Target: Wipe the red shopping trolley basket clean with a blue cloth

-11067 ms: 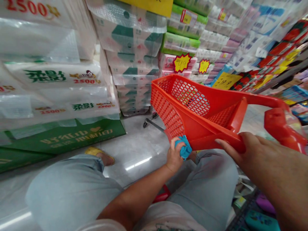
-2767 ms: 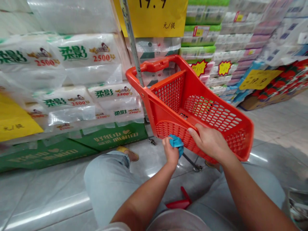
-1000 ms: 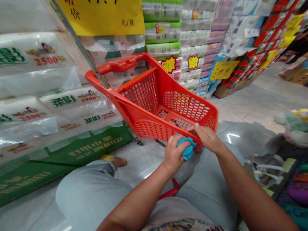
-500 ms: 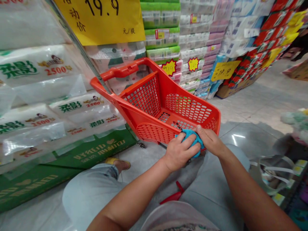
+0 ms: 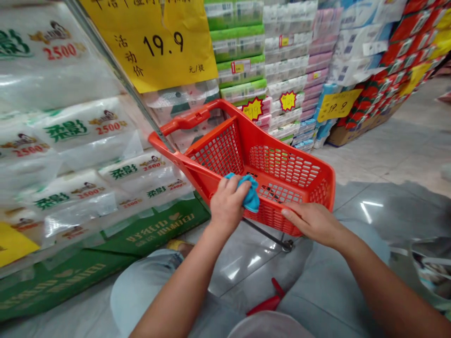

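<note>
Now the left hand (image 5: pixel 227 204) has moved up from the near corner to the cart's (image 5: pixel 299 164) left rim, fingers shut tight on the blue cloth (image 5: pixel 248 195), pressing it on the rim. Big stacks of tissue packs (image 5: pixel 77 141) stand just behind the red cart, under a yellow price sign (image 5: pixel 155 47). Grey floor (image 5: pixel 387 159) lies to the right. One wheel (image 5: pixel 288 245) shows below. Flat and open, the right hand (image 5: pixel 312 221) rests on the cart's near wall.

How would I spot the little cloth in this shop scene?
Find the orange shopping cart standing in front of the stacked tissue packs. At its near rim, the left hand presses a crumpled blue cloth against the plastic. It is the only soft blue thing amid the orange mesh.
</note>
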Motion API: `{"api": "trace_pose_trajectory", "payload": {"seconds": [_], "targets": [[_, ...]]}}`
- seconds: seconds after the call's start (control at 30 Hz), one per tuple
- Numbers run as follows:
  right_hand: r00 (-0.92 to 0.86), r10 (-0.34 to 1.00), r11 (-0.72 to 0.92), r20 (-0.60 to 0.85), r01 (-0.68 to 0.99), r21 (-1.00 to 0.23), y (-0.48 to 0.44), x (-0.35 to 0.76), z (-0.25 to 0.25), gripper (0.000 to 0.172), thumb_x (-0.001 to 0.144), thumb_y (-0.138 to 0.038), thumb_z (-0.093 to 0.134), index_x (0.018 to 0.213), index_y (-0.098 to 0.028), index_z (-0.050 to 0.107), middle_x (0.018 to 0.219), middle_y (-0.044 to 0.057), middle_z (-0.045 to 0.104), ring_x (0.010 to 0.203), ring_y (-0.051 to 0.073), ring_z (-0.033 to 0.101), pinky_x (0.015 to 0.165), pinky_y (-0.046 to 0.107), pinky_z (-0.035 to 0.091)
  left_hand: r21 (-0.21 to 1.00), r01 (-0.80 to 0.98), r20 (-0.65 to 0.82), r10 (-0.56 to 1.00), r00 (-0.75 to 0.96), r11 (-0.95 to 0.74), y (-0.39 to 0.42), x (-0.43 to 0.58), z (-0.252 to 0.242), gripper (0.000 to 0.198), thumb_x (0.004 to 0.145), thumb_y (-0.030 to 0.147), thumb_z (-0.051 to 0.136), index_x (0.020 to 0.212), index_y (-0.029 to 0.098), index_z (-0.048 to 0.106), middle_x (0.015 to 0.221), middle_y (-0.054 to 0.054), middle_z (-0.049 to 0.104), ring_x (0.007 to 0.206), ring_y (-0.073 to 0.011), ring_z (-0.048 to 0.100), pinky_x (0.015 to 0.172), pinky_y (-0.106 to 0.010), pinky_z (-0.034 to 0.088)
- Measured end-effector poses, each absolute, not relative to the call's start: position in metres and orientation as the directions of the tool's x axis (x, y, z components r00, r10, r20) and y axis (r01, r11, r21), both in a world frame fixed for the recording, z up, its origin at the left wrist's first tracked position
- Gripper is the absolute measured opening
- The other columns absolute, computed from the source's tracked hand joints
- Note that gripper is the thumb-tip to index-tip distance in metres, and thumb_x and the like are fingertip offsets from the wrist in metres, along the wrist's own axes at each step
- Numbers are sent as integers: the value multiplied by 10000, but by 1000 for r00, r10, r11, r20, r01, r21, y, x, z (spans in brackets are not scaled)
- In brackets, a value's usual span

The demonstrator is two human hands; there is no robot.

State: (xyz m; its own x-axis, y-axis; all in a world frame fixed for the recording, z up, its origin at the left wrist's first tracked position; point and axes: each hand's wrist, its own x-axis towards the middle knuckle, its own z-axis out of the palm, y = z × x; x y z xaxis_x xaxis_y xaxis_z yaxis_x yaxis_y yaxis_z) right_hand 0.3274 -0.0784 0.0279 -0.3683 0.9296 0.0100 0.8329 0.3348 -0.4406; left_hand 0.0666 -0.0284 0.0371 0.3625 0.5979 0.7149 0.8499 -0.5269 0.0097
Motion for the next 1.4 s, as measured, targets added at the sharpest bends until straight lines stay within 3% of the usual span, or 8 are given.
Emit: {"api": "trace_pose_trajectory", "payload": {"seconds": [0.13,0.37,0.53,0.63,0.8,1.0,1.2,1.4], "targets": [[-340,938,301,-68,896,-325,-78,326,26,531,994,-635,333,1033,-243,689,887,66,762,855,252,723,644,282,421,112,930,788,602,131,-349,-9,37,48,277,904,169,540,1139,235,670,1178,-106,625,1028,-267,531,838,-382,467],[-296,952,263,-79,923,-282,-78,325,19,575,966,-696,323,980,-256,694,816,56,754,818,265,733,604,288,392,-13,871,720,600,348,-490,-16,35,37,291,869,217,645,1118,358,698,1163,-3,689,981,-215,574,800,-304,492],[-299,954,276,-36,916,-291,-81,323,15,583,973,-685,308,971,-262,709,792,57,751,779,264,731,590,295,386,94,925,818,558,140,-368,5,2,50,361,852,110,589,1167,265,674,1228,-97,630,1089,-273,558,918,-417,483],[-302,953,285,-5,907,-308,-81,321,14,578,990,-653,295,949,-264,721,780,57,750,751,248,723,584,293,386,128,894,844,521,129,-429,-9,26,26,350,859,124,592,1181,246,652,1238,-98,605,1095,-260,574,937,-423,502],[-305,952,285,-3,895,-343,-81,322,16,567,1001,-625,281,933,-270,719,770,47,743,743,234,714,583,290,379,105,776,858,451,245,-622,-48,75,-39,323,871,163,582,1134,344,632,1185,-13,588,1025,-158,627,877,-291,535],[-309,951,284,-16,892,-351,-81,321,19,614,1010,-618,222,914,-252,706,782,58,736,752,247,705,600,302,365,408,801,843,518,-146,-439,-26,48,-52,407,832,131,587,1226,220,534,1251,-129,459,1167,-244,548,951,-405,492],[-278,961,256,-5,891,-376,-79,321,26,723,1027,-581,87,788,-233,673,690,68,687,668,224,660,590,314,316,481,710,768,638,-58,-514,-62,97,-75,387,713,78,594,1048,270,611,1199,-65,509,1114,-225,577,941,-401,492],[-311,950,277,-15,864,-421,-89,318,30,678,1047,-541,108,791,-229,653,742,58,707,703,206,665,616,306,335,628,658,708,656,-262,-415,-65,100,-61,416,787,159,598,1180,247,491,1184,-94,452,1159,-239,499,1003,-435,433]]}}
